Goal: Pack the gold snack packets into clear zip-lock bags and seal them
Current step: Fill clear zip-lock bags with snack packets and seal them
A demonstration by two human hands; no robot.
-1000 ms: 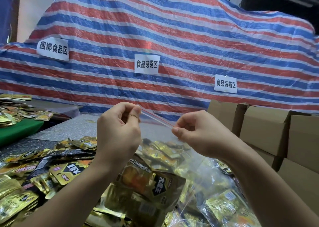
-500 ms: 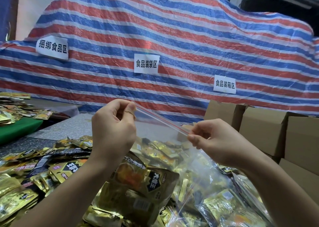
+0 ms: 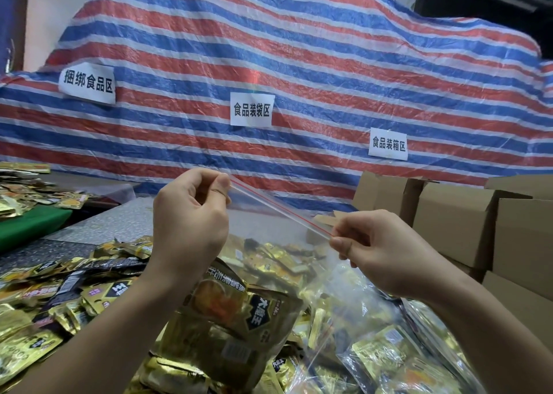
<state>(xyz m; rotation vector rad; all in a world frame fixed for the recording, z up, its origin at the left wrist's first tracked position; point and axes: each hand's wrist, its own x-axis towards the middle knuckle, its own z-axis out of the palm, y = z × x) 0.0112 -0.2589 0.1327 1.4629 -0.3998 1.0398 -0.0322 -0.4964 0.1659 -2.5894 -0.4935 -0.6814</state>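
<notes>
I hold a clear zip-lock bag [image 3: 269,244] up over the table. Its red-lined zip strip [image 3: 278,206] runs taut between my hands. My left hand [image 3: 191,220] pinches the strip's left end between thumb and forefinger. My right hand [image 3: 377,250] pinches the strip at its right end. Gold snack packets [image 3: 236,313] hang inside the bag below my hands. Loose gold packets [image 3: 59,298] cover the table at the lower left.
Filled clear bags [image 3: 398,360] lie at the lower right. Open cardboard boxes [image 3: 454,220] stand along the right side. A red, white and blue striped tarp [image 3: 299,64] with white paper signs [image 3: 252,109] rises behind. A green-topped table [image 3: 30,223] with more packets is at far left.
My right hand has slid rightward and down along the zip strip, away from my left hand. The left hand keeps its pinch on the left end.
</notes>
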